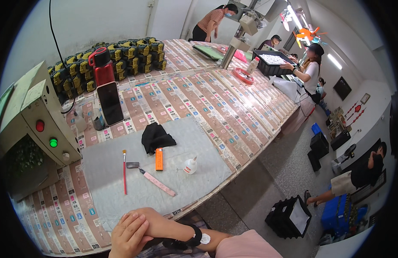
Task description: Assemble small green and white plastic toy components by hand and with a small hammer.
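My hands rest together at the table's near edge. My left hand (126,235) is closed over my right hand (148,218), whose fingers are hidden beneath it. A dark band circles my right wrist. Beyond them, a grey cloth mat (106,185) lies on the table. On it are a thin brush (125,178) with a red handle, a tool (158,181) with a dark flat head and pink-wrapped handle, and a narrow orange box (159,159). A white squeeze bottle (190,166) with a pointed nozzle stands to the right. A crumpled black cloth (156,138) lies behind the box.
A box-shaped machine (39,116) with red and green lights stands left. A phone (109,103) leans by a red bottle (102,69); yellow-black parts (125,56) are stacked behind. Several people work or stand farther off, one by a black tray (272,69). A black crate (289,217) is on the floor.
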`<state>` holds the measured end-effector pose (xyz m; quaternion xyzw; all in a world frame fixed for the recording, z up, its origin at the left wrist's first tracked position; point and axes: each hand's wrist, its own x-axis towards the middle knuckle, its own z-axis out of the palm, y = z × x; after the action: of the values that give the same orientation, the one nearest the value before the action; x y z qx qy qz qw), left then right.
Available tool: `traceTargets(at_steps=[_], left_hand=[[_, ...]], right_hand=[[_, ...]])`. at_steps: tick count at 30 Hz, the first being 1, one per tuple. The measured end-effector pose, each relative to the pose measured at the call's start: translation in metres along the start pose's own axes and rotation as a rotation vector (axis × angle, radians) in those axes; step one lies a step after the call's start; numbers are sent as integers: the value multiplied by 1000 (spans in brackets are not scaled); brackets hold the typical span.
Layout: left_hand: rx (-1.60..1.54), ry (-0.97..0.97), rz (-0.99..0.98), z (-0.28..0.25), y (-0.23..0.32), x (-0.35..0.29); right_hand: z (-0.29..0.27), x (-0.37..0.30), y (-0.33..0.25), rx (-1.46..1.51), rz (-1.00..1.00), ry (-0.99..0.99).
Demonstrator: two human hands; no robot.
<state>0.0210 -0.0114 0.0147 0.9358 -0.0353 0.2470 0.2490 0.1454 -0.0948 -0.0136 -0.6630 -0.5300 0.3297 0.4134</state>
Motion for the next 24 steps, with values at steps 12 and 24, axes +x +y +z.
traceTargets(at_steps=[12, 24], left_hand=[[-3, -38, -19, -2, -5, 9], [7, 125, 120, -8, -3, 4]], right_hand=[[19, -11, 16, -170, -178, 13], [6, -6, -2, -36, -72, -9]])
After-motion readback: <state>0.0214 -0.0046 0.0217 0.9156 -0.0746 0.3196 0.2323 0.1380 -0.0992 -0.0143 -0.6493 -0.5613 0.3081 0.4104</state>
